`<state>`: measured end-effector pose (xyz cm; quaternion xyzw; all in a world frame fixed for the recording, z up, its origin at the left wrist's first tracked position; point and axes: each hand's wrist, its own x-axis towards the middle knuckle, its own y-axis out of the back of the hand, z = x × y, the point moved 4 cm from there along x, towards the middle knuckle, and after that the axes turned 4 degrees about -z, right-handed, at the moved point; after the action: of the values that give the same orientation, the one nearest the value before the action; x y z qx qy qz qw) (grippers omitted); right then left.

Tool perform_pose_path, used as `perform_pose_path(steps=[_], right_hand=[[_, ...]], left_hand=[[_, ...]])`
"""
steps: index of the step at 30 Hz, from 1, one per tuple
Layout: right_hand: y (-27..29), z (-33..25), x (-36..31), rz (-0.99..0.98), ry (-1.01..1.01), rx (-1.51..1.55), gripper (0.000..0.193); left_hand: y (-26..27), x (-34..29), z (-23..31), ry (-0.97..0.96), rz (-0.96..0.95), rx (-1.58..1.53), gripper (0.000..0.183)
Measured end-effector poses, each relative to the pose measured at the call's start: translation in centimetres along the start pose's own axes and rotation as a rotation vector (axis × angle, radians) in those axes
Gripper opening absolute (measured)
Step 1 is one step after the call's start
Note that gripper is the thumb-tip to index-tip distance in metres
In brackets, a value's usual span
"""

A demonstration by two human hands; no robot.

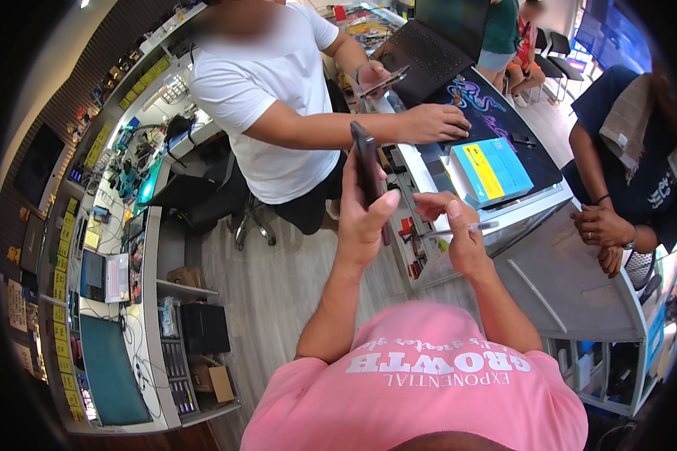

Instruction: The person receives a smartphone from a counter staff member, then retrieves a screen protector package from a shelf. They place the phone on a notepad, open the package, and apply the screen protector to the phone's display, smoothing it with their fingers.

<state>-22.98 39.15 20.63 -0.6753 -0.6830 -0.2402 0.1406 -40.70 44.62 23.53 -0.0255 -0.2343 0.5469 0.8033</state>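
Observation:
My left hand (359, 218) is wrapped round a dark smartphone (366, 161), held upright and seen nearly edge-on, so its screen does not show. To the right of it, my right hand (462, 244) pinches a thin, pale, pen-like stick (483, 225). Its fingers point toward the phone and stay apart from it. Across from me, a person in a white T-shirt holds another phone (386, 81) in one hand and rests the other hand (438, 122) on the counter mat.
A blue and yellow box (491, 171) and an open laptop (429, 49) stand on the glass counter (508, 214). Another person (617, 173) leans at the right. An office chair (203, 192) and a long workbench (147, 331) with a small laptop (105, 276) are on the left.

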Motion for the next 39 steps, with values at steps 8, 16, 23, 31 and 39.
perform_pose_path(steps=[8,16,23,31,39], right_hand=[[-0.6,7.3,-0.3,0.036,-0.332,0.206,0.070],[0.1,8.2,-0.5,0.014,-0.376,0.204,0.063],[-0.2,7.6,-0.4,-0.047,-0.365,0.131,0.062],[-0.2,7.4,-0.4,-0.088,-0.375,0.159,0.062],[0.0,8.2,-0.8,-0.091,-0.274,0.266,0.091]], left_hand=[[2.2,1.2,3.6,-0.353,-0.071,-0.257,0.105],[4.5,2.8,5.4,-0.719,0.171,-0.060,0.091],[5.7,3.8,6.3,-0.726,0.405,0.071,0.080],[4.9,4.7,5.8,-0.686,0.425,0.037,0.077],[5.2,4.1,4.9,-0.603,0.413,-0.045,0.073]])
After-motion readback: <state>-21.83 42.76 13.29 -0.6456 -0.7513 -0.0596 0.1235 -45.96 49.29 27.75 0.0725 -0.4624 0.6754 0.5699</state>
